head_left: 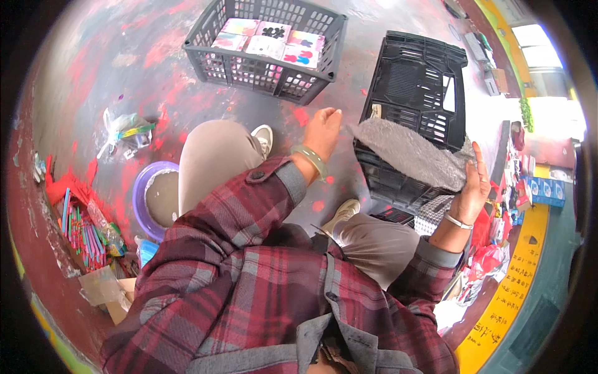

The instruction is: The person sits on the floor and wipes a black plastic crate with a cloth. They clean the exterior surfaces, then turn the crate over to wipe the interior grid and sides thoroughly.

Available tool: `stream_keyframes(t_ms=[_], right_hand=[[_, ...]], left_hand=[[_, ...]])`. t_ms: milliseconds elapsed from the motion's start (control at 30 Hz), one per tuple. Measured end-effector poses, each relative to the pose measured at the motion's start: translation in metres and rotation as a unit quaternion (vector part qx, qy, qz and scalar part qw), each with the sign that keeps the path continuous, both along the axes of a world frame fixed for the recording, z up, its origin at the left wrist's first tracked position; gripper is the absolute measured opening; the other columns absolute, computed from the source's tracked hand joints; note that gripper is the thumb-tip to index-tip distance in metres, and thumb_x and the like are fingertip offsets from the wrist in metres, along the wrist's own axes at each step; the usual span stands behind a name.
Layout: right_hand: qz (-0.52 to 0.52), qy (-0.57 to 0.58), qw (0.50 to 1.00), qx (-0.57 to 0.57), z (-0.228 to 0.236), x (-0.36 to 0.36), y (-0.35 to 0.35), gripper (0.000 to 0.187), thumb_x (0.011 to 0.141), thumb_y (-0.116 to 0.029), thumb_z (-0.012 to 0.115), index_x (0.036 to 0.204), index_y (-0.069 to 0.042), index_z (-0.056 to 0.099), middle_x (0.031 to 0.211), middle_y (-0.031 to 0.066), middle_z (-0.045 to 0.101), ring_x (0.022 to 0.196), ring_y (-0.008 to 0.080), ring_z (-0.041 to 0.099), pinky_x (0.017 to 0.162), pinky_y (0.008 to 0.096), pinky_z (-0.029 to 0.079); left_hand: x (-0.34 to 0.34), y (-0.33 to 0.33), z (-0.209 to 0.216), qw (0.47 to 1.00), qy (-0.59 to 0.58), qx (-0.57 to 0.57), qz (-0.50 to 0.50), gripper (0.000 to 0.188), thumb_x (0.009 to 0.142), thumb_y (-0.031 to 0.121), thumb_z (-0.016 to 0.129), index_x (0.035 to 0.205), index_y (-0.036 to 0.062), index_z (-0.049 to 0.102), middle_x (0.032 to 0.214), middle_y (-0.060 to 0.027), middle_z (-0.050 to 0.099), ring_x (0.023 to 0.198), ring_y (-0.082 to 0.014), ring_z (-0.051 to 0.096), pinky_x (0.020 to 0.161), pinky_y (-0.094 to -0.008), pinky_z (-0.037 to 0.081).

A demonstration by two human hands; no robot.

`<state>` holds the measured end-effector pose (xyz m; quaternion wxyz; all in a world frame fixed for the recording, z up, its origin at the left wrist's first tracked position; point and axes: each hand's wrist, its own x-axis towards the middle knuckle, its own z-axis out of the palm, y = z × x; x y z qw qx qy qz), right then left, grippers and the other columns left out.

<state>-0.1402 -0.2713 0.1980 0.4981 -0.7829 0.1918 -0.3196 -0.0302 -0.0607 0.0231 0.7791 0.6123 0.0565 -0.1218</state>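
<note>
A fuzzy grey cloth (411,149) stretches across in front of a black plastic crate (414,81). At the cloth's right end, my right hand (471,187) grips it, with some fingers extended. My left hand (322,134) is raised near the cloth's left end, with a gap between them. Its fingers are curled together, and whatever may be in them is hidden. The black crate appears turned over, its slotted side facing up. Past my left hand is a grey open crate (268,78) holding packs with colourful printed designs (268,47).
A purple basin (142,196) sits beside my left knee. Farther left lie a clear plastic bag (121,131) and a bundle of coloured sticks (87,240). Red plastic bags (489,262) and clutter line the right side, near a yellow-edged wall (514,290).
</note>
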Motion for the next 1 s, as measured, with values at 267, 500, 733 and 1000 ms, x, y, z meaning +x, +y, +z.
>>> stream_keyframes(t_ms=[267,500,733,1000], right_hand=[[-0.067,0.147,0.937,-0.309,0.034,-0.047,-0.026,0.041,0.09,-0.02,0.049,0.12,0.008,0.055,0.117,0.0123,0.06,0.114,0.02,0.05,0.102,0.0328,0.032],[-0.057,-0.11,0.989,-0.084,0.158,-0.039,-0.015,0.034,0.096,-0.019,0.042,0.118,0.004,0.054,0.107,0.0175,0.062,0.089,0.0257,0.063,0.081,0.0353,0.053],[0.048,-0.116,0.992,0.031,0.178,0.103,-0.083,0.026,0.089,-0.01,0.053,0.113,-0.003,0.057,0.103,0.0098,0.063,0.085,0.0187,0.062,0.07,0.0298,0.051],[0.061,0.241,0.841,-0.481,0.009,0.228,-0.07,0.035,0.075,-0.005,0.056,0.107,-0.019,0.055,0.084,0.0185,0.065,0.087,0.0382,0.062,0.078,0.0456,0.047]], left_hand=[[0.0,-0.041,0.071,0.905,0.2,-0.282,-0.247,0.04,0.096,0.033,0.042,0.121,0.0024,0.049,0.113,-0.0095,0.058,0.099,-0.0199,0.057,0.085,-0.0368,0.047],[0.004,-0.05,0.05,0.906,0.171,-0.302,-0.243,0.041,0.095,0.029,0.046,0.123,0.0001,0.042,0.109,-0.0105,0.058,0.093,-0.0191,0.059,0.08,-0.0355,0.05],[-0.001,-0.053,0.037,0.964,0.082,-0.187,-0.17,0.045,0.094,0.033,0.048,0.124,-0.0008,0.043,0.108,-0.0108,0.058,0.091,-0.0188,0.058,0.082,-0.0334,0.047],[-0.01,-0.078,0.018,0.984,0.064,-0.058,-0.159,0.043,0.095,0.035,0.045,0.117,-0.0015,0.046,0.101,-0.0126,0.058,0.089,-0.0185,0.055,0.082,-0.0333,0.045]])
